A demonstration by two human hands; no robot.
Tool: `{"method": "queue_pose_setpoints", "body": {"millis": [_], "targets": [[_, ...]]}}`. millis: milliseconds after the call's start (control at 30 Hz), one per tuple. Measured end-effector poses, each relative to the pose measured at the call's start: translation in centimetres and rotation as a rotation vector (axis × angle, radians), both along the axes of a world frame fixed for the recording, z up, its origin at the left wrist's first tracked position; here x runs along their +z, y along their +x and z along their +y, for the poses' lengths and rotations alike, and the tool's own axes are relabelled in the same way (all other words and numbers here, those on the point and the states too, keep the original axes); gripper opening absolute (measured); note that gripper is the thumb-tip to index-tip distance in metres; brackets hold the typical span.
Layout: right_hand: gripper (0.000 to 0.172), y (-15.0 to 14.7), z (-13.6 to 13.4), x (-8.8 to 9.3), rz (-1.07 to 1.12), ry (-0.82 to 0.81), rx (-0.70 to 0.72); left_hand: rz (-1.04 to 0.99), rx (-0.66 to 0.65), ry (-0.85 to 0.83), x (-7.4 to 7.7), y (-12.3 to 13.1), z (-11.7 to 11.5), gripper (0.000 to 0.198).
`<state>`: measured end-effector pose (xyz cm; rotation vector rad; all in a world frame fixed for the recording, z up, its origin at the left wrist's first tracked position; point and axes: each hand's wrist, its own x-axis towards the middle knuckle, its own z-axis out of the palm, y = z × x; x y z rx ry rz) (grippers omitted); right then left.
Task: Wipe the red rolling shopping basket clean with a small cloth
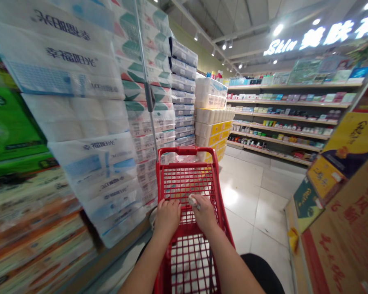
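A red plastic shopping cart (188, 150) with a grid basket stands directly before me. My left hand (166, 217) lies over the left part of the cart's near bar, its fingers curled round it. On the right side of the same bar rests my right hand (206, 213), closed, with a small crumpled white piece (192, 200), perhaps tissue, pinched at the thumb and fingers. Both hands hide most of the bar beneath them. Through the red mesh the cart seems to hold little, though the view inside is partly blocked.
Tall stacks of wrapped toilet paper (110, 171) and green packs (12, 110) line the left side. Yellow-and-white paper packs (213, 130) stand ahead. Boxes (340, 220) edge the right. Tiled floor (248, 192) runs toward stocked shelves (288, 104).
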<state>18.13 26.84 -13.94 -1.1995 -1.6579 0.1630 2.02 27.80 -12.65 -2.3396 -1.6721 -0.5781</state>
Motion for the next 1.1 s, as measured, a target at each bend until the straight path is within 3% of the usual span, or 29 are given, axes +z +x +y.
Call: {"method": "queue_pose_setpoints", "body": {"millis": [133, 333, 500, 667, 867, 1033, 1100], "targets": [[0.032, -0.27, -0.33, 0.16, -0.022, -0.028, 0.117, 0.002, -0.016, 0.004, -0.02, -0.03, 0.07, 0.037], [0.035, 0.12, -0.16, -0.04, 0.025, 0.042, -0.106, -0.016, -0.011, 0.016, 0.04, 0.07, 0.06, 0.035], [0.035, -0.28, -0.18, -0.22, -0.047, -0.014, 0.093, 0.001, -0.015, 0.009, -0.02, -0.03, 0.08, 0.037], [0.036, -0.03, -0.04, -0.11, 0.0, 0.008, -0.092, -0.008, -0.008, 0.01, -0.03, 0.03, 0.07, 0.037], [0.034, -0.26, -0.19, -0.07, -0.058, -0.039, 0.114, -0.028, -0.013, -0.018, 0.08, 0.04, 0.01, 0.037], [0.037, 0.1, 0.05, -0.22, 0.004, 0.002, -0.093, -0.003, 0.002, -0.003, 0.06, 0.04, 0.0, 0.037], [0.036, 0.06, -0.05, -0.17, -0.002, -0.016, -0.037, 0.003, 0.005, -0.004, 0.05, 0.04, -0.02, 0.038]]}}
